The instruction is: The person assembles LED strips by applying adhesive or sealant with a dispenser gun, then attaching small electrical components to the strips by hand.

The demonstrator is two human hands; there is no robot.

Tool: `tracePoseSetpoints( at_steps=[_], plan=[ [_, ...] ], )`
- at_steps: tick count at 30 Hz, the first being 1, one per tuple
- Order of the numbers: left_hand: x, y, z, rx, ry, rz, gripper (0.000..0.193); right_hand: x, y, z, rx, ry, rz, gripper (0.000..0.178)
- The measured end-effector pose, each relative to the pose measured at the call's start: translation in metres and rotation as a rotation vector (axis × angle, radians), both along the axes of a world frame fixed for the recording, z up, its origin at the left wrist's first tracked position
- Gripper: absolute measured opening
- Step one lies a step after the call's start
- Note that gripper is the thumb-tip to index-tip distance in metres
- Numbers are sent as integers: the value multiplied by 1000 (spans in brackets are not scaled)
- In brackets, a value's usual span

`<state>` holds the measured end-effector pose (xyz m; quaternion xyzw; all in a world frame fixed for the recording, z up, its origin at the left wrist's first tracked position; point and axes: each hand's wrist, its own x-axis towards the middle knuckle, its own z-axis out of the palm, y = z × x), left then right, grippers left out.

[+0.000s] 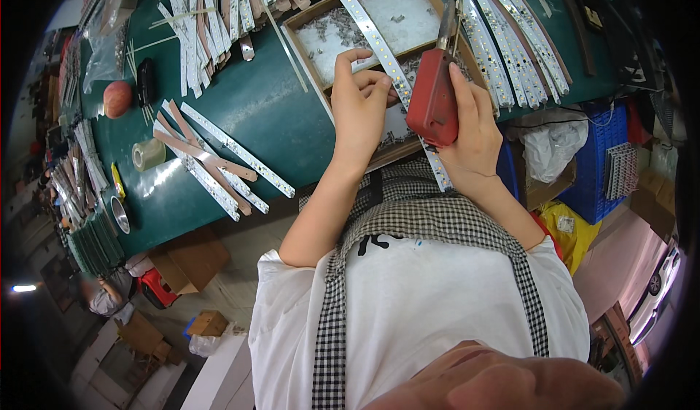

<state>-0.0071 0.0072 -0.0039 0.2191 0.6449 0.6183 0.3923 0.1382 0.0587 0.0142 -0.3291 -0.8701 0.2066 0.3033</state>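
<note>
A long white LED strip board point(372, 34) lies slantwise across a shallow wooden tray point(317, 8), its near end reaching toward my apron. My left hand point(361, 107) is at the strip's left edge, fingers curled and thumb bent in; whatever they pinch is too small to make out. In my right hand point(474, 126) is a red soldering gun point(434, 100), held over the strip's right side. Its metal tip points away from me, above the tray. Small metal pieces point(313, 49) are scattered on the tray's white lining.
More LED strips point(503, 53) lie side by side right of the tray; others pile at the far left point(193, 31) and nearer left point(226, 144). A tape roll point(149, 155) and an apple point(117, 99) sit on the green table point(240, 100). A blue crate point(594, 169) stands below right.
</note>
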Motion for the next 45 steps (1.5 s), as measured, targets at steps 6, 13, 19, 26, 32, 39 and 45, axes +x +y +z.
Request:
tracePoseSetpoints(
  at_steps=[6, 13, 19, 26, 32, 39, 45],
  plan=[
    [0, -3, 2, -32, 60, -22, 31, 2, 2, -2, -22, -9, -1, 77],
    [-1, -8, 10, -90, 321, -40, 31, 65, 1, -9, -169, 68, 190, 56],
    [-1, -8, 7, -91, 326, -45, 34, 81, -11, 2, -1009, 439, 173, 53],
    [0, -7, 10, -106, 299, -36, 35, 84, -15, 3, -1009, 333, 166, 49],
    [1, -6, 13, -139, 337, -50, 35, 83, -17, 1, -1049, 359, 102, 46],
    [1, -6, 12, -136, 326, -46, 34, 80, -16, 6, -1083, 334, 39, 40],
    [2, -5, 10, -131, 337, -37, 35, 85, -11, 2, -1006, 269, 60, 42]
  ],
)
